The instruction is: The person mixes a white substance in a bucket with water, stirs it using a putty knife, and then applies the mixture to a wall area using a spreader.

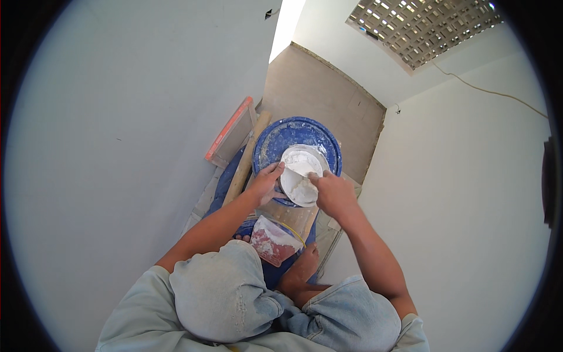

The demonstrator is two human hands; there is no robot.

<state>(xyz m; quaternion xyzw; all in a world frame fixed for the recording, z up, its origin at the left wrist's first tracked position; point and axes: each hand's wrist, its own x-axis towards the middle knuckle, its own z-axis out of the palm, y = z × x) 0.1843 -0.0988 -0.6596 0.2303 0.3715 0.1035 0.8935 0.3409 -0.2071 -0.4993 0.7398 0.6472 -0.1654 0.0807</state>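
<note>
A white, round, open container (318, 156) sits on a blue, round, white-spattered plastic drum top (272, 138) in front of the person's knees, and the white, lumpy, plaster-like material (302, 190) being handled lies inside it. The left hand (267, 180) is at the container's left side, thumb and forefinger seemingly pinching the end of a thin, white-coated, straight-edged piece (298, 168) that crosses the opening, its lower fingers spread near the rim. The right hand (334, 192) comes in from the opposite side with its forefinger stretched to that straight edge and the other fingers curled; whether it grips anything cannot be told. Judging by how things lie, the work is partway along: the container is charged and both hands are engaged at it, but the material looks uneven, mounded in places and shadowed in others, so it does not appear smoothed or used up. A dull red, flat-sided piece smeared with white (272, 243) lies nearer the feet, touched by neither hand. The smooth, pale grey wall (135, 135) at left shows no fresh white patch that can be made out.
</note>
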